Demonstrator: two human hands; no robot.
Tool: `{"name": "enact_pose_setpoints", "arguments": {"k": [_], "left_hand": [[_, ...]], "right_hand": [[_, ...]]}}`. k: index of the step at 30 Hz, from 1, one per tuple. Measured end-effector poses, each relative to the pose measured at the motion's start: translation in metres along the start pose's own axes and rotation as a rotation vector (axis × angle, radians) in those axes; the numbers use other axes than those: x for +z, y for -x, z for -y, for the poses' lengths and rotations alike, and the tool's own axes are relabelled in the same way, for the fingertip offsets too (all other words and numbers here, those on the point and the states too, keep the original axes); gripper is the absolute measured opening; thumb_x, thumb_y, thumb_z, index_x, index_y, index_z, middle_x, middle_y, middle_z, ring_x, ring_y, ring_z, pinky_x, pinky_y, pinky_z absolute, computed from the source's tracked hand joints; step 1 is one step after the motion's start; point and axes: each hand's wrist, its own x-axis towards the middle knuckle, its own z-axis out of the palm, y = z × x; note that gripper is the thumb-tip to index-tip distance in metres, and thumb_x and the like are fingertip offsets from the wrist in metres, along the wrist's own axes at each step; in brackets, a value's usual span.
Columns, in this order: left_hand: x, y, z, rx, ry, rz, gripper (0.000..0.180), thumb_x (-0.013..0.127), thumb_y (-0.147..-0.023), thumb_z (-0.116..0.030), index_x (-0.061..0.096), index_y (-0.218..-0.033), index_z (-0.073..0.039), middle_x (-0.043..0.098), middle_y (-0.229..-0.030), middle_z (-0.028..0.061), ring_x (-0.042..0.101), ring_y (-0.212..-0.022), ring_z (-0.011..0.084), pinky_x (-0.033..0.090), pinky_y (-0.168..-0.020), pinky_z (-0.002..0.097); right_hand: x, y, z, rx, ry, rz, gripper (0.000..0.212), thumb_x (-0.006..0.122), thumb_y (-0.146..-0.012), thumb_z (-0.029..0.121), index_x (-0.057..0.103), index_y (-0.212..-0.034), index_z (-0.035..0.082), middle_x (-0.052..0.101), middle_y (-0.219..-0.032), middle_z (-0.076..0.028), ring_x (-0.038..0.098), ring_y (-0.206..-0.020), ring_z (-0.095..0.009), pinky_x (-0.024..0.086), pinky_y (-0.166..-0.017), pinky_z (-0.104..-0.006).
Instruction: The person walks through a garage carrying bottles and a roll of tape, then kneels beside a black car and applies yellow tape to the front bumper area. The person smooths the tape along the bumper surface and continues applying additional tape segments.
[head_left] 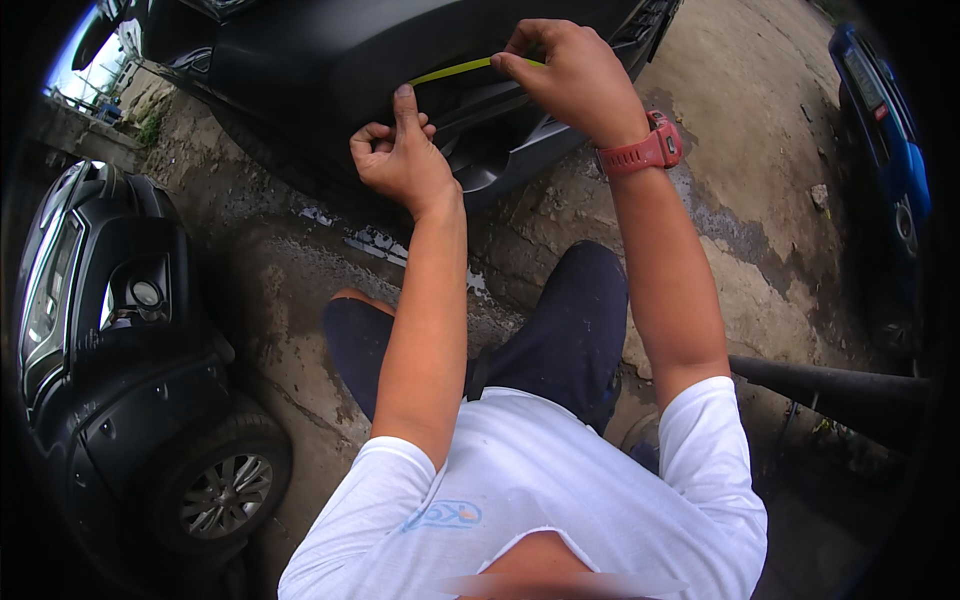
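Observation:
A thin yellow-green strip of tape [455, 72] runs taut between my hands, along the front of a dark car bumper [330, 60]. My left hand [408, 160] has its fingers curled and its thumb raised at the strip's left end. Whether that thumb pinches the strip or presses it to the bumper, I cannot tell. Higher up and to the right, my right hand [580, 85] pinches the strip between thumb and bent fingers. A red watch [645, 150] circles my right wrist. Below the strip is a recessed opening [480, 160] in the bumper.
Another dark car [120, 330] with a silver-rimmed wheel [228, 495] stands at the left. A blue vehicle [885, 130] is at the far right. A dark pole [830, 385] lies near my right elbow. The ground [760, 120] is rough, with wet patches under the bumper.

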Motion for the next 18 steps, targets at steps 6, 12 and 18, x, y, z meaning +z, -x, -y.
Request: {"name": "enact_pose_setpoints", "arguments": {"k": [6, 12, 18], "left_hand": [[0.002, 0.0, 0.003, 0.016, -0.024, -0.011, 0.044, 0.094, -0.097, -0.018, 0.05, -0.097, -0.008, 0.07, -0.082, 0.0076, 0.069, -0.068, 0.0104, 0.058, -0.058, 0.0207], [0.006, 0.007, -0.002, -0.121, -0.007, -0.046, 0.042, 0.092, -0.099, -0.028, 0.055, -0.095, -0.009, 0.069, -0.08, 0.0045, 0.066, -0.066, 0.009, 0.055, -0.06, 0.0203], [0.02, 0.026, 0.001, -0.364, -0.004, 0.116, 0.039, 0.089, -0.101, -0.042, 0.069, -0.094, -0.009, 0.07, -0.08, 0.001, 0.065, -0.066, 0.0083, 0.053, -0.063, 0.021]], "right_hand": [[0.014, -0.011, 0.003, 0.097, 0.07, -0.049, 0.031, 0.083, -0.091, 0.042, 0.087, -0.107, 0.015, 0.084, -0.093, -0.011, 0.081, -0.096, -0.035, 0.064, -0.088, -0.0488], [0.023, -0.012, 0.006, 0.113, 0.084, -0.08, 0.028, 0.084, -0.091, 0.039, 0.087, -0.107, 0.016, 0.084, -0.093, -0.009, 0.082, -0.096, -0.035, 0.065, -0.088, -0.0493], [0.024, -0.009, 0.012, 0.169, 0.073, -0.092, 0.024, 0.085, -0.091, 0.036, 0.087, -0.102, 0.015, 0.084, -0.089, -0.01, 0.082, -0.093, -0.035, 0.065, -0.086, -0.0482]]}}
